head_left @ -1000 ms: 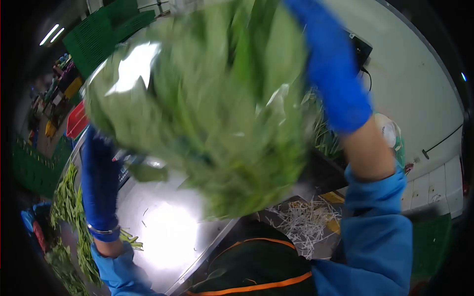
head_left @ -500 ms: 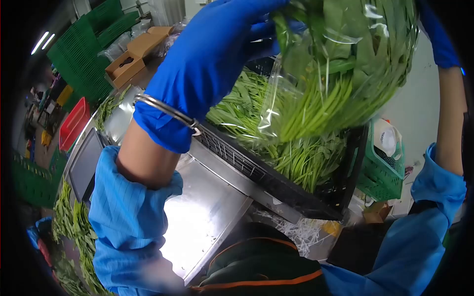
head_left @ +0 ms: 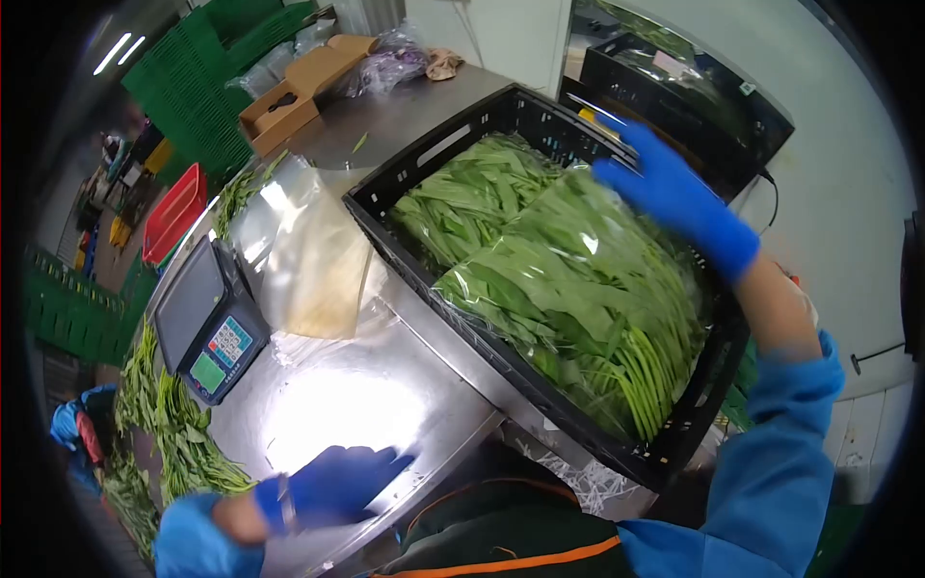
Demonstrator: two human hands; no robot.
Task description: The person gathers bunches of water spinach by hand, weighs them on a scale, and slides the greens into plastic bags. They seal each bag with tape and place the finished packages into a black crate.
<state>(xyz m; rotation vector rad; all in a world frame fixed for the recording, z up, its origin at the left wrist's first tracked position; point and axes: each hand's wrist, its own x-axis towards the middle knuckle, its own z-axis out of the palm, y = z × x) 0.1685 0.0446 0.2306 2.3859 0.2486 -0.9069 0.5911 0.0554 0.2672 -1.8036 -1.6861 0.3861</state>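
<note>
A black plastic crate [head_left: 462, 328] holds bagged leafy greens with long green stems. On top lies a clear plastic bag of greens [head_left: 578, 279], its stems pointing toward the crate's near right corner. My right hand [head_left: 670, 188], in a blue glove, is over the crate's far right side, fingers stretched out at the edge of this bag. My left hand [head_left: 337, 488], also gloved and slightly blurred, is low over the steel table [head_left: 337, 405] near its front edge, fingers extended and nothing in them. A metal bracelet circles the left wrist.
A digital scale [head_left: 212, 323] stands on the left beside clear plastic bags [head_left: 323, 260]. Loose greens [head_left: 183, 433] lie along the left. Farther back are a cardboard box [head_left: 284, 111], a red basket [head_left: 175, 214], green crates [head_left: 188, 96] and another black crate [head_left: 684, 106].
The bag of greens, held up over the crate before, now lies in it. My left hand has dropped to the table's front; my right hand is now over the crate's far right side.
</note>
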